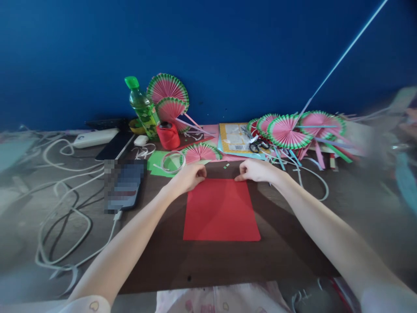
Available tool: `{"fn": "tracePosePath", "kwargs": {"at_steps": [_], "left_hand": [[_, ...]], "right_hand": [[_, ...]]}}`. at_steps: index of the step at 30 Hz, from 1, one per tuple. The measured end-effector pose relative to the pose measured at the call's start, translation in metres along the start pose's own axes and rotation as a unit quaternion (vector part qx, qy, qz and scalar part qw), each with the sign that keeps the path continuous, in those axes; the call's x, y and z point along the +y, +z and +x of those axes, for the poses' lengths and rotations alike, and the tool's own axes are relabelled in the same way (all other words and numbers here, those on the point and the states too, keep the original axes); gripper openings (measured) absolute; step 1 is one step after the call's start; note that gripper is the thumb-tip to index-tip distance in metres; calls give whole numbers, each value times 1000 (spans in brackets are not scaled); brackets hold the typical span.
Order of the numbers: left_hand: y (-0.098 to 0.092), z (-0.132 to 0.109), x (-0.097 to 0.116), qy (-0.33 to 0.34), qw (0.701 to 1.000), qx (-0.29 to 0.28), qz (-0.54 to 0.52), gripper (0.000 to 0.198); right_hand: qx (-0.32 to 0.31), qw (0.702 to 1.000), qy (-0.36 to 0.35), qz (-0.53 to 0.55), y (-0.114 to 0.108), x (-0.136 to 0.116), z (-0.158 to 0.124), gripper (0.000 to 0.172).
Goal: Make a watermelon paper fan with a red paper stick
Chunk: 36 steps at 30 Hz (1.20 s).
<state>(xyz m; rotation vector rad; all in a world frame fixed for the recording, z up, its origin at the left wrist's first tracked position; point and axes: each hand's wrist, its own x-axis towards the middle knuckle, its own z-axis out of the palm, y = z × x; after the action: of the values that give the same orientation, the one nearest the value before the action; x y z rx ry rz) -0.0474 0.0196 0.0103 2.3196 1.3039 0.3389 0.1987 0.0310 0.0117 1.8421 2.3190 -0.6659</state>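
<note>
Red sheet [221, 211] held by 2 hands at its far edge

The red sheet lies flat on the dark table [228, 265], in front of the person, with its near edge free. The left hand [193, 176] curls over the far edge toward its left end, thumb and fingers drawn together in a pinch; the right hand [256, 170] pinches the same edge toward its right end. Between the 2 grips the edge runs straight. The fingertips are small in this view, so whether a narrow fold lies under them is hard to make out.

It should handle as light, thin paper: stiff enough to take a crisp crease, soft enough to buckle if the 2 hands push unevenly. The surface looks matt, so slipping from the fingers seems unlikely, though it could slide on the table. Tearing is the likelier worry under a hard pull. The best hold is at both ends of the far edge, as here, with light, even pressure.

Just beyond the left hand lie a roll of clear tape [183, 163] and 1 pleated pink and green fan [201, 153]; scissors [256, 140] rest beyond the right hand
</note>
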Motion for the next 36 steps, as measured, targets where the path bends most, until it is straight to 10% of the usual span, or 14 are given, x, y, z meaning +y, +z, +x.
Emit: {"fn": "tracePosePath", "kwargs": {"at_steps": [10,21,36], "left_hand": [[-8,-4,-5,20,998,-28,48,14],[-16,-1,3,6,991,-108,82,20],[-2,-5,2,99,962,10,253,21]], "right_hand": [[-16,983,-140,115,0,1,0,6],[2,965,-204,165,12,-15,-2,9],[113,962,-226,-107,16,-22,-17,29]]}}
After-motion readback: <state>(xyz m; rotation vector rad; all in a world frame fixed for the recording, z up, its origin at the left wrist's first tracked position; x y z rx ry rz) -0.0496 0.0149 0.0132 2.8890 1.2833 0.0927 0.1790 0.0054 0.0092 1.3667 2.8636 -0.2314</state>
